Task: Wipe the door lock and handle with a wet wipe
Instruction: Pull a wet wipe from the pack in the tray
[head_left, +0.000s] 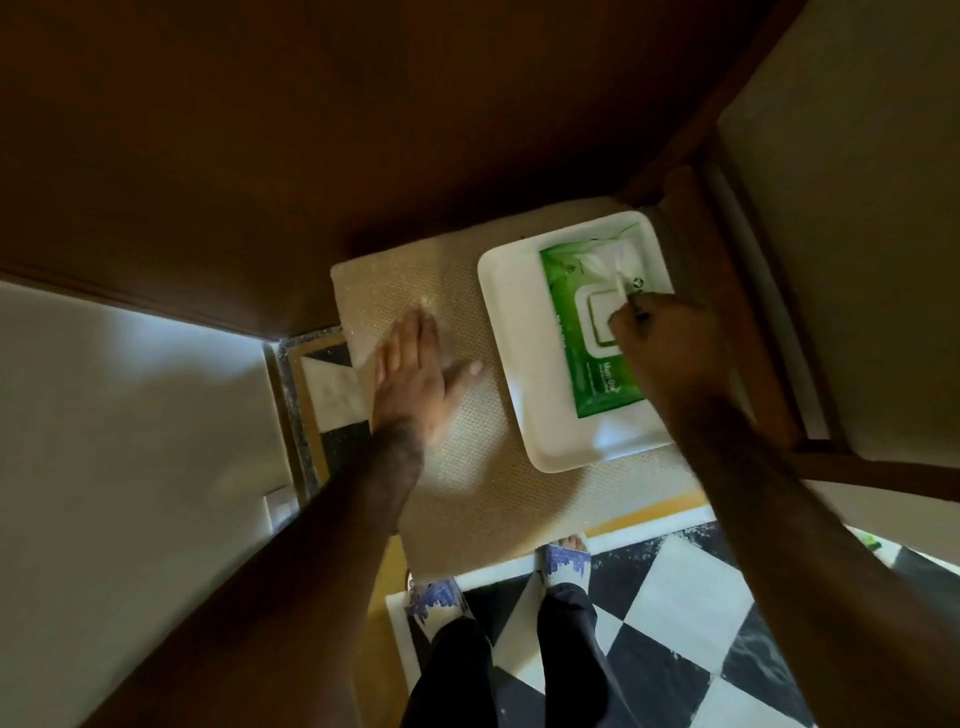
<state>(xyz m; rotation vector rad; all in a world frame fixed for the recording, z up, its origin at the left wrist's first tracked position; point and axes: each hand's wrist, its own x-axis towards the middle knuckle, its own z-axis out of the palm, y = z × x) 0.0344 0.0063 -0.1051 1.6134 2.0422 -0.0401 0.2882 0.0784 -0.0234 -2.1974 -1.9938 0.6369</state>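
Note:
A green pack of wet wipes (592, 364) lies in a white tray (511, 332) on a beige textured stool top (467, 467). My right hand (670, 348) is over the pack's lid, fingers pinched on a white wipe (618, 270) that sticks out of the opening. My left hand (415, 374) hovers flat over the stool top left of the tray, fingers spread, holding nothing. A dark brown door (260, 156) fills the top of the view; its lock and handle are out of sight.
A brown door frame (727, 260) runs beside the tray on the right, with a pale wall (857, 234) beyond. A white wall (130, 467) is on the left. My feet in slippers (566, 564) stand on a black-and-white checkered floor (675, 623) below the stool.

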